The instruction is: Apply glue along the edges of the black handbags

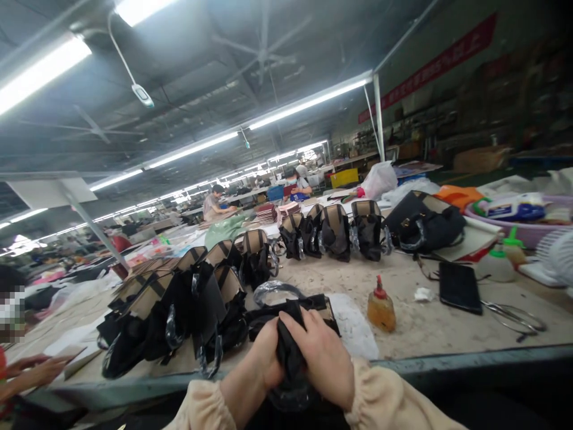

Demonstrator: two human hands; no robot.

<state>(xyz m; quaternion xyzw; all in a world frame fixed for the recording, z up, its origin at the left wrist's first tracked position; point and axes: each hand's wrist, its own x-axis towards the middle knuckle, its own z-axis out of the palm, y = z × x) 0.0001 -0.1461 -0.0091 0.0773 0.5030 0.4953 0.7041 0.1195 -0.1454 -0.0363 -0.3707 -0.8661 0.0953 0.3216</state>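
Both my hands are closed on a black handbag [290, 352] at the table's front edge. My left hand [267, 352] grips its side, and my right hand [320, 355] presses over the top with the fingers bent. A clear-wrapped handle loop [277, 291] arches behind the bag, and more plastic wrap shows below my hands. White paper [353, 322] lies under the bag's right side. Left of my hands stand several black bags [152, 322] with beige panels and wrapped handles. Most of the bag's underside is hidden by my hands.
A glue bottle with a red cap [381, 307], a black phone [459, 288] and scissors [514, 316] lie to the right. Behind are a row of bags [335, 233], a larger black bag [423, 224] and a purple basin [528, 233]. A co-worker's hand [38, 371] shows at left.
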